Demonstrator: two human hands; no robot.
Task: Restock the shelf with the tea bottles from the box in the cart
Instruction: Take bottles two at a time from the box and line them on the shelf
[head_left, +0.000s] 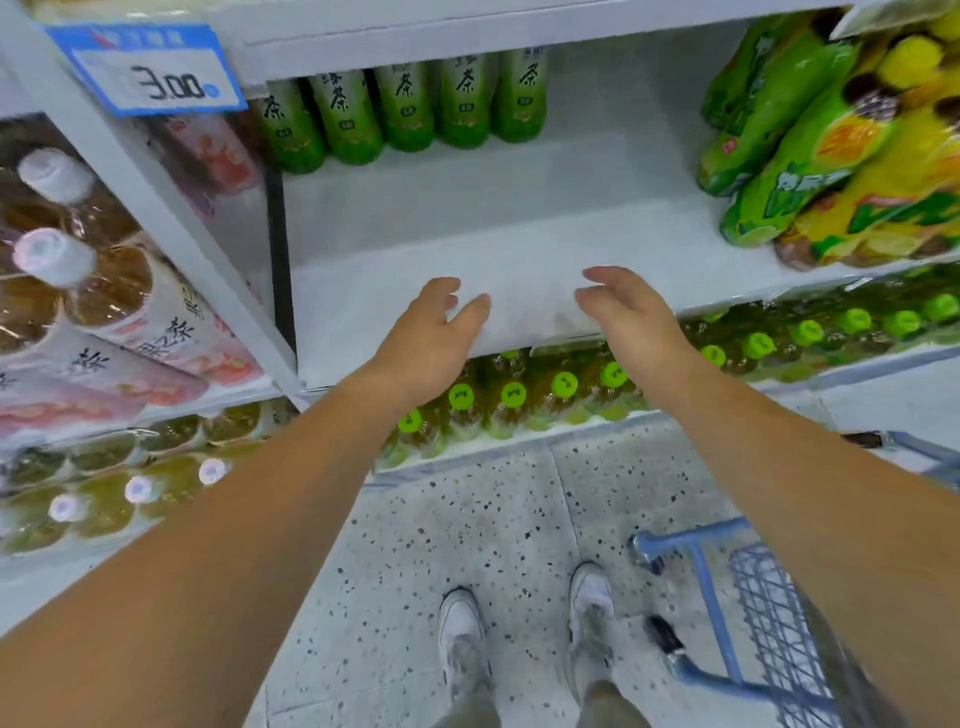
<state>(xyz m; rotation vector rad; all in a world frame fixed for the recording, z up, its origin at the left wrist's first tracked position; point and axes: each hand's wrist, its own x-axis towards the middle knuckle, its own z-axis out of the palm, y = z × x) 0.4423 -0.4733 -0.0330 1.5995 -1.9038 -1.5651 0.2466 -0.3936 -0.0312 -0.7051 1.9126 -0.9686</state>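
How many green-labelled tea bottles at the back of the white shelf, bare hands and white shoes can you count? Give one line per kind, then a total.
Green-labelled plastic tea bottles at the back of the white metal shelf: 5
Bare hands, left hand and right hand: 2
White shoes: 2
Total: 9

Bare left forearm: stretched forward from the lower left. Bare left hand: fingers loosely bent, thumb spread to the right, empty. Bare right forearm: stretched forward from the lower right. Bare right hand: fingers loosely curled inward, empty. Hands level, near, not touching.
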